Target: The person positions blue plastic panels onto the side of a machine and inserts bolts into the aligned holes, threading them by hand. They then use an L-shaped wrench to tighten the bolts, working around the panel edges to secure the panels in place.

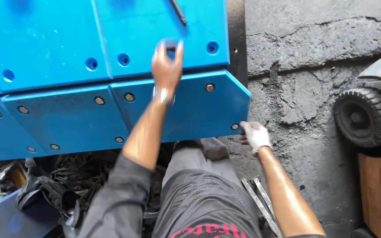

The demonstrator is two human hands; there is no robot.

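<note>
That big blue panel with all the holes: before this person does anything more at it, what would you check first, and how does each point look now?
1. Left hand at a hole on the blue panel: ok, fingers at it.
2. What those fingers pinch: cannot tell, blurred.
3. Right hand gloved, on the panel's lower corner: ok.
4. Left hand gloved: not ok, bare, with a wristwatch.
5. Bolts in the lower row: ok, seated.
6. Upper holes filled: not ok, several open.

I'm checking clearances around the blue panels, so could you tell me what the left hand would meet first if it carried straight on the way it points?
Most likely the upper blue panel: the left hand points up at it, fingers around a round hole. It is motion-blurred, so the depth is uncertain.
</note>
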